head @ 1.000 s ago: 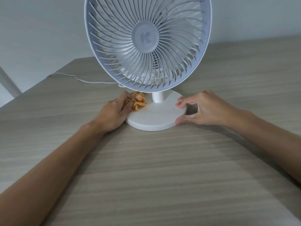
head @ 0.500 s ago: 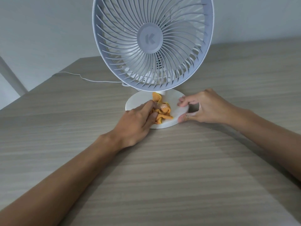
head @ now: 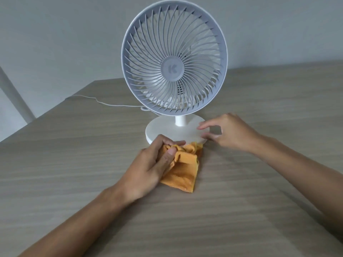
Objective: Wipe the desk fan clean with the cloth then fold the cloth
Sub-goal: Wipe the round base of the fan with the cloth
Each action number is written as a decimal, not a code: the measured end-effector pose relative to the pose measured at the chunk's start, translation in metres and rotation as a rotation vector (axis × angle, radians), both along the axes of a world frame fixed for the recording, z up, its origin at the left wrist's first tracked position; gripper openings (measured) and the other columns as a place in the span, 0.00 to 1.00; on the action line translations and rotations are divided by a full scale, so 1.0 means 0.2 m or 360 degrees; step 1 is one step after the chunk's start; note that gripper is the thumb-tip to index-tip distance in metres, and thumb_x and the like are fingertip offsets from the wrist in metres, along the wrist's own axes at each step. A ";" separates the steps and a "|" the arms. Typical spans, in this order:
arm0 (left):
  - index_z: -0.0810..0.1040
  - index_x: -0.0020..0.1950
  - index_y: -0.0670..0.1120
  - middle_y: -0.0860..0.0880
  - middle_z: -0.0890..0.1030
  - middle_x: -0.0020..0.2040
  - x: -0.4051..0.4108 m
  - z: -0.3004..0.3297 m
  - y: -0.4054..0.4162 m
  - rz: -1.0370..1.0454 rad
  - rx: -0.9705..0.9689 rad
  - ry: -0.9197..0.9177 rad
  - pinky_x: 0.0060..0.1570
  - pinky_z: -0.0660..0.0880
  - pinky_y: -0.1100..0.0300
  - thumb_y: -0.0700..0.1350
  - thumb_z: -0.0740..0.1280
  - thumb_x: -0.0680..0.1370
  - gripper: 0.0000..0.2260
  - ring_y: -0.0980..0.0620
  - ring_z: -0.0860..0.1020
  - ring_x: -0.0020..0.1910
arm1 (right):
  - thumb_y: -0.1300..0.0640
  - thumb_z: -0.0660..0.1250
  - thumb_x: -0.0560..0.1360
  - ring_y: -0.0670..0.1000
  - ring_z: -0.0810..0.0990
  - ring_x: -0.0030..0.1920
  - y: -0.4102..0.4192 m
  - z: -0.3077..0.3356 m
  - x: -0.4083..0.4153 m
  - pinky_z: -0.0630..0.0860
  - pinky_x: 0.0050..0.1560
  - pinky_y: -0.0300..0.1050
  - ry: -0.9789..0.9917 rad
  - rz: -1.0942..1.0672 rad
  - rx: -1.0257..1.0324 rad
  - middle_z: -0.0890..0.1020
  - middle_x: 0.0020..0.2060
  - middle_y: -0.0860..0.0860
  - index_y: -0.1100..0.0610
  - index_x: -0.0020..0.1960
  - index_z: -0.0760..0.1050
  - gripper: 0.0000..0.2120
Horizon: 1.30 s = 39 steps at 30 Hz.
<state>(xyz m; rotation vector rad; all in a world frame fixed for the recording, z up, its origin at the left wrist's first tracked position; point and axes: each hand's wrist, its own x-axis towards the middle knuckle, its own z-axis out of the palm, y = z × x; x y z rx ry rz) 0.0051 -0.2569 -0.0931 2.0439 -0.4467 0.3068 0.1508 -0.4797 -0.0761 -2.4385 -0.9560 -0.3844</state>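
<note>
Desk fan, white, upright on a round base, standing at the far middle of a wood-grain desk; power cord trailing from behind the base toward the far left edge. Cloth, orange, bunched and partly spread on the desk just near of the base, its far end touching or almost touching the base rim. Left hand: fingers and thumb closed on the bunched left portion of the cloth, knuckles up, forearm entering from the near left. Right hand: holding nothing, fingers slightly curled and apart, fingertips at the right rim of the base; whether they press on it or only hover cannot be told, the fingertips being blurred. Risks, as judged: the base appears light, so a sideways drag of the cloth against its rim with the right hand unsteady could slide or turn the fan; the tall tilted grille makes the fan top-heavy, so a push high up could tip it backward; the cord lying slack behind could catch and tug if the fan is turned. The cloth, gripped as a wad, would fold unevenly unless first flattened; one loose corner points toward the near right.
</note>
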 end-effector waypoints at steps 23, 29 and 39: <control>0.78 0.53 0.53 0.57 0.81 0.45 0.06 0.00 0.05 0.0239 -0.0440 0.0210 0.42 0.75 0.66 0.54 0.73 0.73 0.12 0.59 0.77 0.40 | 0.56 0.68 0.75 0.44 0.75 0.32 0.20 0.02 -0.30 0.69 0.38 0.42 0.0558 0.0007 0.0967 0.83 0.34 0.54 0.57 0.41 0.80 0.06; 0.78 0.54 0.53 0.52 0.83 0.46 0.08 0.02 0.13 0.0425 -0.0006 0.0132 0.44 0.80 0.59 0.44 0.80 0.68 0.18 0.53 0.82 0.44 | 0.56 0.68 0.73 0.43 0.74 0.30 0.18 0.00 -0.26 0.71 0.37 0.41 0.0582 -0.0123 0.0999 0.81 0.30 0.48 0.57 0.41 0.81 0.06; 0.83 0.46 0.39 0.46 0.83 0.39 0.10 0.14 0.16 0.0492 -0.0329 0.0074 0.39 0.75 0.65 0.45 0.70 0.77 0.08 0.56 0.79 0.37 | 0.45 0.74 0.61 0.47 0.81 0.49 0.14 0.04 -0.25 0.78 0.54 0.50 0.0817 0.0207 0.0538 0.81 0.54 0.46 0.40 0.65 0.72 0.32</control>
